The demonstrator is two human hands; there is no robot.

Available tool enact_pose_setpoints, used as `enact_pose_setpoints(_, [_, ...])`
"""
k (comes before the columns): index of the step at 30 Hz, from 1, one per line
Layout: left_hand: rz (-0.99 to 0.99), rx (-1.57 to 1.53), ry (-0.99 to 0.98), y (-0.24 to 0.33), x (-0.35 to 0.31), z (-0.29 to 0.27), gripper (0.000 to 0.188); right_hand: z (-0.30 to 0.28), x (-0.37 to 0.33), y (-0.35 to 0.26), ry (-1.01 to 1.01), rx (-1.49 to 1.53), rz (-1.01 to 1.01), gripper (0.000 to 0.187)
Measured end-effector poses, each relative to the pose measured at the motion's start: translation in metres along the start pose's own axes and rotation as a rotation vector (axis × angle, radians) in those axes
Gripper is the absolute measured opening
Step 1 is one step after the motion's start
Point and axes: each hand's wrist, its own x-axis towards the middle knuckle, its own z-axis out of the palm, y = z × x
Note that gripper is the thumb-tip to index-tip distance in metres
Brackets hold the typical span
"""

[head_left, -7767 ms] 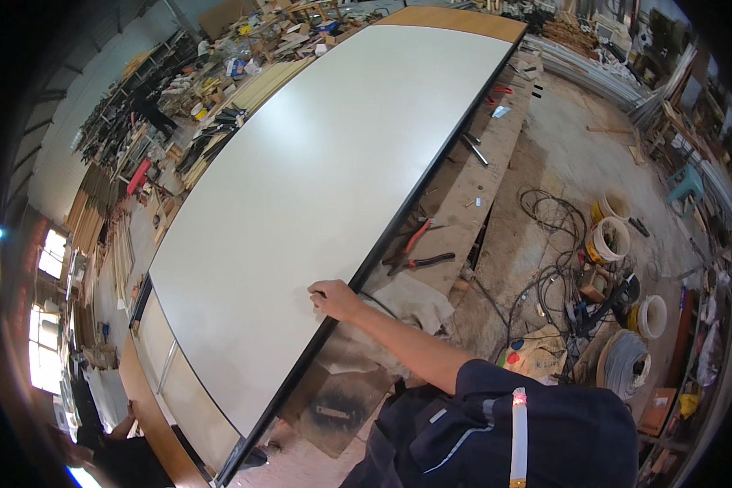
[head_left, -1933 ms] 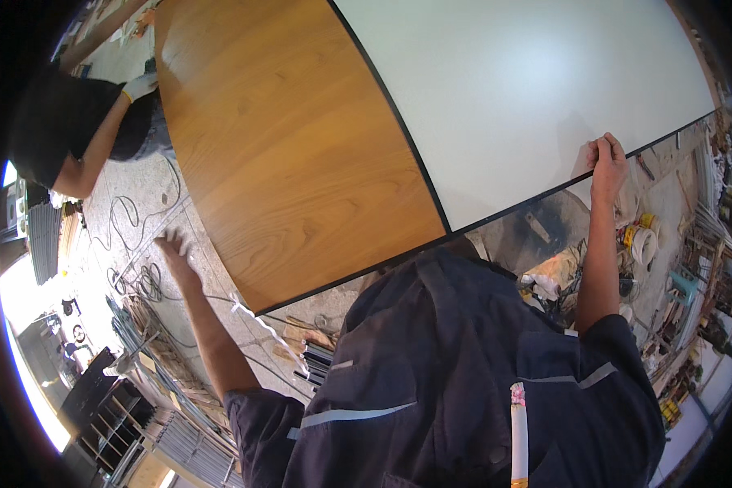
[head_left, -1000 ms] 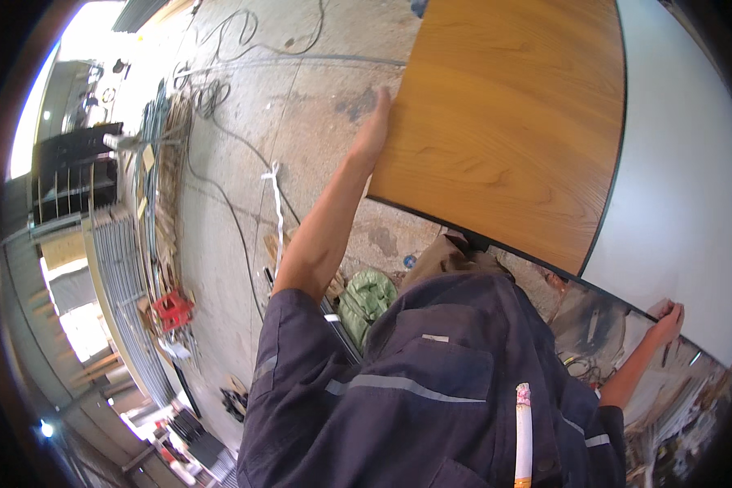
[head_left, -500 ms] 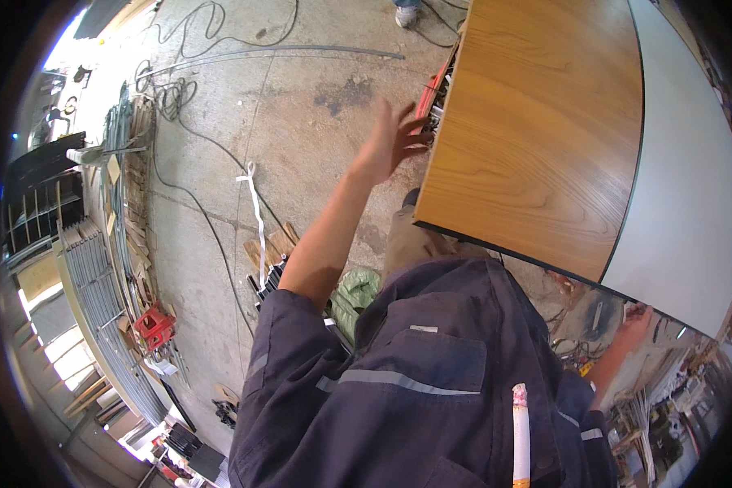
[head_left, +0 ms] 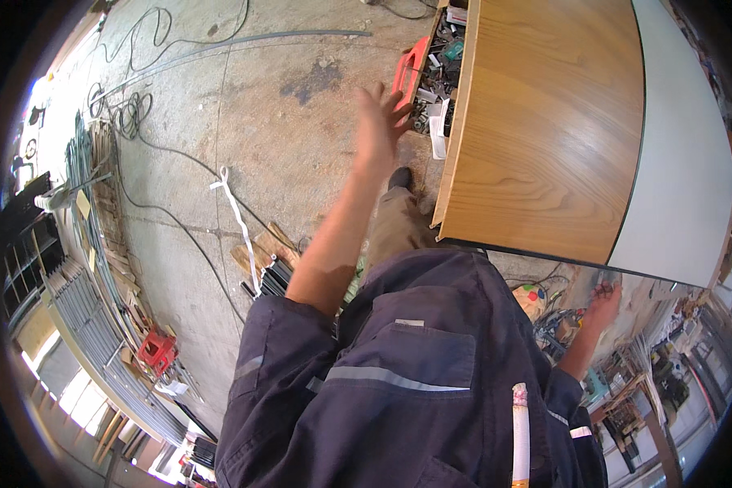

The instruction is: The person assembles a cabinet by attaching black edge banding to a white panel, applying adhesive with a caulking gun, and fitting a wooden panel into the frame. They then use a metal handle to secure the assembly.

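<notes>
1. Far left, a stack of grey metal profiles [head_left: 102, 313] runs along the workshop floor [head_left: 195, 285], with a red plastic object [head_left: 157, 351] just beside it.
2. Farther up, a dark cable [head_left: 130, 114] lies in loops on the concrete; a long grey strip [head_left: 293, 35] stretches across near the top.
3. A knotted white strap [head_left: 237, 215] lies lengthwise, its lower end beside a bundle of black profiles [head_left: 276, 276].
4. The left hand [head_left: 380, 126] is in the air above the floor, its fingers spread and the palm apparently bare. Its fingertips overlap the near end of a red-orange frame-like piece [head_left: 409, 75]; whether they touch it cannot be told.
5. Right of that piece, small hardware [head_left: 443, 69] fills a container partly covered by the panel.
6. The wood-grain panel [head_left: 545, 130] lies flat in front of the person, towards the right, its near edge trimmed in black.
7. A cigarette [head_left: 520, 435] points upward in front of the navy work jacket [head_left: 415, 366].
8. The right hand [head_left: 602, 302] is just beside the near edge of the white panel [head_left: 683, 138], which adjoins the wood-grain one along a dark seam. It is too blurred to tell its finger position or any contact.
</notes>
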Motion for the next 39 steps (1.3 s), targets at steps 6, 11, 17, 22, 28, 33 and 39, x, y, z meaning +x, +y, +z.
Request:
enact_pose_setpoints(6, [0.087,0.199,-0.146,-0.036,0.008,0.055,0.075,0.013,-0.023,0.04,0.029,-0.046,0.005,0.037])
enact_pose_setpoints(11, [-0.047,0.325,-0.009,0.021,-0.005,0.064,0.07,0.008,-0.046,0.038,0.112,-0.149,-0.087,0.034])
enact_pose_setpoints(17, [0.299,0.404,-0.014,0.029,-0.017,0.112,0.069,0.021,-0.07,0.034,0.261,0.099,0.016,0.034])
enact_pose_setpoints(22, [0.207,0.296,-0.216,0.011,0.0,0.095,0.07,-0.002,-0.061,0.124,0.183,0.066,0.119,0.038])
enact_pose_setpoints(28, [0.206,0.249,0.017,0.054,-0.012,0.047,0.081,-0.002,-0.077,0.091,0.218,0.119,0.153,0.031])
enact_pose_setpoints(33, [0.179,0.444,-0.031,0.014,-0.029,0.075,0.075,-0.037,-0.075,0.125,0.132,0.188,0.178,0.024])
enact_pose_setpoints(39, [0.235,0.325,-0.179,0.021,-0.025,0.093,0.069,0.021,-0.064,0.117,0.047,0.086,0.194,0.025])
